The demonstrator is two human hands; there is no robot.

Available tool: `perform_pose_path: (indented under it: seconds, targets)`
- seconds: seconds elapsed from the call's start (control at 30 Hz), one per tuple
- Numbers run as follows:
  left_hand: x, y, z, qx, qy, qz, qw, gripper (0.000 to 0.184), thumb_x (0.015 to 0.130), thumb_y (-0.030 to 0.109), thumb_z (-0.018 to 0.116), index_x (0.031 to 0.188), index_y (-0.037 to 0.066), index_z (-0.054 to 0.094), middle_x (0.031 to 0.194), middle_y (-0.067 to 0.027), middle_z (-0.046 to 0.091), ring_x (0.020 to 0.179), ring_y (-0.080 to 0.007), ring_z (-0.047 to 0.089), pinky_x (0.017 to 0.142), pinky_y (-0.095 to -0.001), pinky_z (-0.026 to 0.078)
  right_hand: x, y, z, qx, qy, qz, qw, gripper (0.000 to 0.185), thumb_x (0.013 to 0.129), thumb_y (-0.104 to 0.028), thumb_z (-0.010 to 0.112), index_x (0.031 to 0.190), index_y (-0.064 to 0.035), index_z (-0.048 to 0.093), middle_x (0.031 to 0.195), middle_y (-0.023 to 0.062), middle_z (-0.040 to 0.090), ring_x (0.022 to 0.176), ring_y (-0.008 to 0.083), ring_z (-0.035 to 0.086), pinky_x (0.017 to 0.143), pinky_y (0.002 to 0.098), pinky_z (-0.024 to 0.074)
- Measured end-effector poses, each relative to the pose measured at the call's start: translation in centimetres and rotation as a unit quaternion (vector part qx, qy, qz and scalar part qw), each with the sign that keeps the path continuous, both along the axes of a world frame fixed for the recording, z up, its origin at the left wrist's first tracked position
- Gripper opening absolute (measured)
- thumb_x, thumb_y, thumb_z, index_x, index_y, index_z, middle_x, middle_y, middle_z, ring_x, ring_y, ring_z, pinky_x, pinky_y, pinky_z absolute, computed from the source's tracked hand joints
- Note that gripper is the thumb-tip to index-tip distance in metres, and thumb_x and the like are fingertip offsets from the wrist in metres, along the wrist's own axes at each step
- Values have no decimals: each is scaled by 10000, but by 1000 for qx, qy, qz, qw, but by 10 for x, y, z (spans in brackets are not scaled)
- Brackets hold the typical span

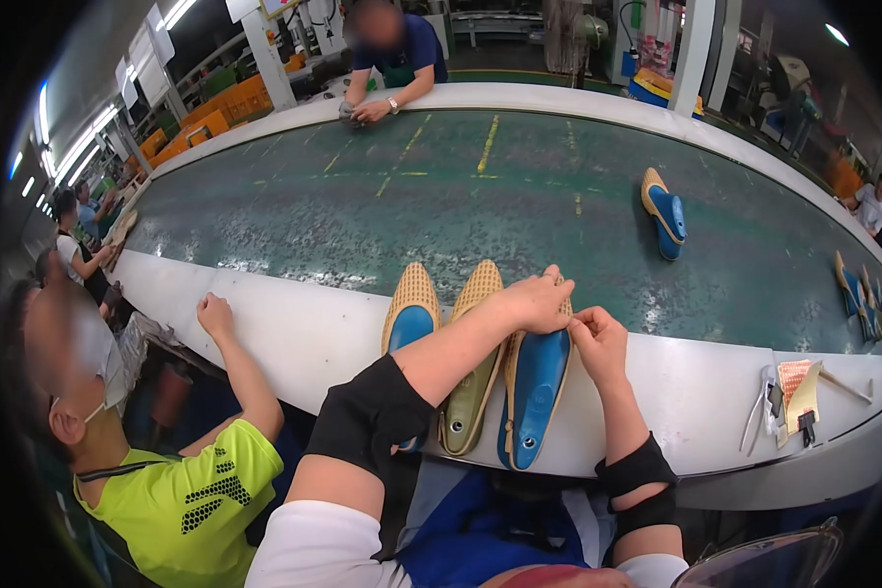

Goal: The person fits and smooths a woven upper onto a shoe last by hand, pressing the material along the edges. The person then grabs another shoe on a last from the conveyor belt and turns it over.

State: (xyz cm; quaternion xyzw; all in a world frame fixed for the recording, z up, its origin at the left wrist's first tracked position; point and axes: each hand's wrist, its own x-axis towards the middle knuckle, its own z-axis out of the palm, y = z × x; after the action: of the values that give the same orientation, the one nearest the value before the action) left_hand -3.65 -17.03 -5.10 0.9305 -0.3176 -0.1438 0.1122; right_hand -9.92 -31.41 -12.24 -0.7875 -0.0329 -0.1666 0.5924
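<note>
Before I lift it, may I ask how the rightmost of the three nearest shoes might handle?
The shoe probably feels stiff, since a blue form fills it. The blue form's smooth-looking surface may be slippery to grip.

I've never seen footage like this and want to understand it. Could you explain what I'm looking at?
There is no robot here: a person works with two bare hands. The single picture comes from a camera worn on their head, looking forward and down, so their own arms reach in from the bottom. Three shoes lie side by side on a white ledge, toes pointing towards a green surface. The left hand and right hand are both at the front part of the rightmost shoe; exactly what the fingers grip is hard to tell. Another shoe lies farther off. The yellow shirt belongs to someone else.
</note>
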Motion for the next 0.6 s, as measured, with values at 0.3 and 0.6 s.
perform_pose_path:
  seconds: [0.3,0.6]
  targets:
    - [3,0,-1,-12,-8,-19,1000,663,786,328,544,1328,18,323,1352,-301,255,1146,-406,435,967,-389,371,4,-3,-4,-42,-32,-7,999,102,778,-76,593,773,26,587,634,12,583,580,47,508,525,196,403]
    - [2,0,2,-3,-1,-6,1000,664,798,356,537,1342,43,320,1373,-292,234,1173,-398,417,983,-393,355,4,-3,-2,4,-5,-5,1000,163,745,-153,621,762,7,600,620,62,601,546,82,532,522,232,425]
